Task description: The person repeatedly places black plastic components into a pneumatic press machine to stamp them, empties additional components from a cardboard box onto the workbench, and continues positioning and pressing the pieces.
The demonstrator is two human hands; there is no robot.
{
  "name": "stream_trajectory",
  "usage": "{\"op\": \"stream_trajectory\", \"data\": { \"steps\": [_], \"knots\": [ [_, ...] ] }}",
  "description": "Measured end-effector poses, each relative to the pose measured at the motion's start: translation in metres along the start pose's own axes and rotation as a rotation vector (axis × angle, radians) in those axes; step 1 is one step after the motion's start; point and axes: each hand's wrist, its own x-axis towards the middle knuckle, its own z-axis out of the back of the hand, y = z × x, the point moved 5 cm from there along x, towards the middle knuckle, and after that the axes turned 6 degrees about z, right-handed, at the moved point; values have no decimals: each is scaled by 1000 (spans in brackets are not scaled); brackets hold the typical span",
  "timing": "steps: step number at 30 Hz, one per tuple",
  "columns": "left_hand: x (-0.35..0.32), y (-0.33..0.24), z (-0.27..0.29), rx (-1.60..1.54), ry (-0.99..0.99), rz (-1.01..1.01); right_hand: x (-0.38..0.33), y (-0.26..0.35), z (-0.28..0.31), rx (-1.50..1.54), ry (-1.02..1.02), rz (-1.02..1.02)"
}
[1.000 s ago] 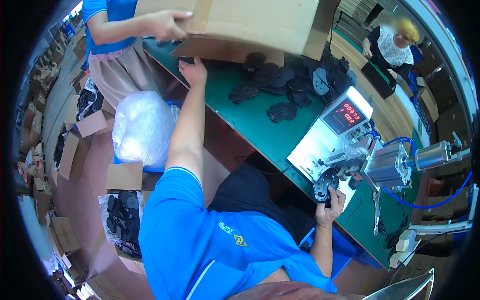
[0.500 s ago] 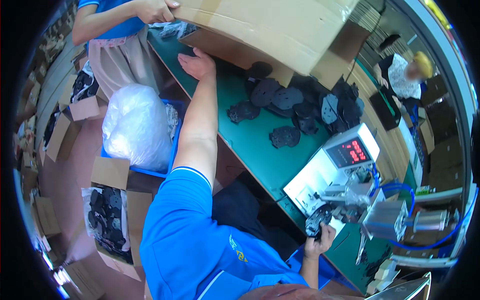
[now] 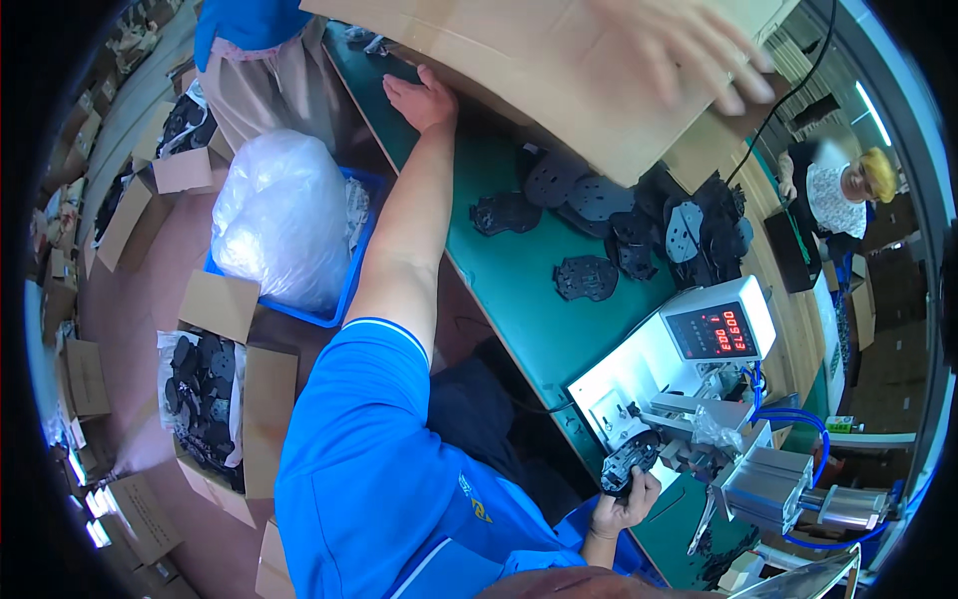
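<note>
Pinching a black moulded part (image 3: pixel 629 463) between thumb and fingers, the right hand (image 3: pixel 623 511) is held by the near edge of the green table (image 3: pixel 529 275), just in front of the machine (image 3: pixel 768 483); whether the part rests on the machine's white base (image 3: pixel 644 359) cannot be told. A blue bin (image 3: pixel 334 321), topped by a whitish plastic bag (image 3: pixel 284 220), is set below the table's near edge. The left hand (image 3: pixel 427 102) is stretched over that edge toward the table's left end — palm opened, fingers loosely spread — beside the lower edge of a cardboard box (image 3: pixel 529 70); contact cannot be made out. Left of the machine, black plates (image 3: pixel 602 198) are heaped, partly overhung by the box. Another person's blurred hand (image 3: pixel 684 38) is seen over the box. Past the table's far edge, a person in a patterned white top (image 3: pixel 836 202) is seen.
</note>
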Motion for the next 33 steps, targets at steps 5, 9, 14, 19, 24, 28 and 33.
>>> {"op": "stream_trajectory", "data": {
  "steps": [5, 9, 14, 19, 24, 28, 33],
  "knots": [
    [21, 19, -4, 123, 25, -167, 1, 1, -2, 10, -20, 12],
    [11, 18, -11, 136, 53, -182, 2, 2, -2, -15, -27, -3],
    [8, 14, -8, 43, 113, -105, -1, 0, 0, -19, -21, -23],
    [11, 13, -11, -12, 231, -71, -1, 1, -1, -16, -23, -32],
    [6, 5, -11, -20, 274, -106, 1, 1, -2, -25, -39, -25],
    [-1, -4, -10, -38, 246, -132, -1, 0, -2, -20, -35, -21],
    [-4, -12, -10, 22, 351, -98, -1, 0, -2, -12, -26, -31]
  ]
}}
